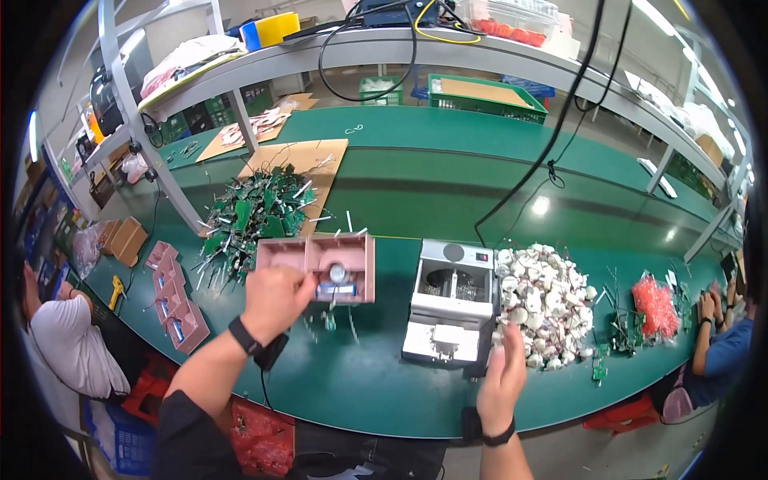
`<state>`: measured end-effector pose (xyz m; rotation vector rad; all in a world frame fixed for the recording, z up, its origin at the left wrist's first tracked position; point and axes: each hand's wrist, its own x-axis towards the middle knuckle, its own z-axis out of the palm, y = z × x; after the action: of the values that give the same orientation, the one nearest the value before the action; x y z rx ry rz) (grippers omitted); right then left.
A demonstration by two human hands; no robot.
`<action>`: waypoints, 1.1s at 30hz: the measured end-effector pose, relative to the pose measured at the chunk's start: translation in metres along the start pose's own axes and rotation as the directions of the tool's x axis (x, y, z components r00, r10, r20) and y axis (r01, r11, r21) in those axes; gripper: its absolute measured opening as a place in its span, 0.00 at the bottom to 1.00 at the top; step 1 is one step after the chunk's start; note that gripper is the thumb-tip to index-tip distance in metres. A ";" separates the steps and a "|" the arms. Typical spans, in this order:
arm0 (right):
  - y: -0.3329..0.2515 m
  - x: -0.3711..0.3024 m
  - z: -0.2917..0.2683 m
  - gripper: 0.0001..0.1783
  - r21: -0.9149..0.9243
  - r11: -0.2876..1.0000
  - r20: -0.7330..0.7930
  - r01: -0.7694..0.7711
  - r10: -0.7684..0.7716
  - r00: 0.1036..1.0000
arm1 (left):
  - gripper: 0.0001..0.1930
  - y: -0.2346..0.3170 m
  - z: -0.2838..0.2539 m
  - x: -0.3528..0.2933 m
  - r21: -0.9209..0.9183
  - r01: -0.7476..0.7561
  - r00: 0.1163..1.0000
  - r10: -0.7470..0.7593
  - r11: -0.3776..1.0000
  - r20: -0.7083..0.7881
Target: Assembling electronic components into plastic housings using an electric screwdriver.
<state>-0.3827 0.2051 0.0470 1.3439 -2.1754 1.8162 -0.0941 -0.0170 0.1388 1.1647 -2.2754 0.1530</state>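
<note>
Tabletop (344, 392): green | shelf (272, 58): loaded | left hand (274, 302): grip unclear | right hand (502, 384): fingers extended

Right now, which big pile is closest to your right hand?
The pile of white parts, just right of the silver machine. It lies by the right hand; the pile of green circuit boards is away on the left.

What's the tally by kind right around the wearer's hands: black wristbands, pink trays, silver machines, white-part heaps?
Left wristband and right wristband: 2
Pink tray by the left hand: 1
Silver machine: 1
Heap of white parts by the right hand: 1
Total: 5
</note>
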 end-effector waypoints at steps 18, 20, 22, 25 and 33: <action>0.028 -0.136 -0.034 0.07 -0.365 0.916 0.301 0.165 -0.051 0.952 | 0.17 0.021 0.238 0.235 0.118 -0.099 0.978 0.075 0.988 0.195; 0.027 -0.136 -0.036 0.08 -0.341 0.914 0.320 0.220 -0.107 0.941 | 0.16 0.023 0.251 0.249 0.106 -0.079 0.972 0.053 0.991 0.229; 0.019 -0.137 -0.034 0.09 -0.348 0.906 0.323 0.240 -0.124 0.938 | 0.16 0.023 0.258 0.257 0.101 -0.050 0.958 0.020 0.994 0.285; 0.022 -0.127 -0.035 0.09 -0.344 0.898 0.310 0.275 -0.168 0.936 | 0.15 0.032 0.292 0.269 0.066 -0.067 0.968 0.049 0.996 0.247; 0.023 -0.136 -0.029 0.08 -0.383 0.888 0.209 0.255 -0.185 0.960 | 0.21 0.065 0.219 0.240 -0.145 -0.002 0.985 0.026 0.989 0.168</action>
<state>-0.3249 0.3080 -0.0300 1.6007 -2.1975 1.1251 -0.3502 -0.2234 0.0960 1.1239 -2.3979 -0.1084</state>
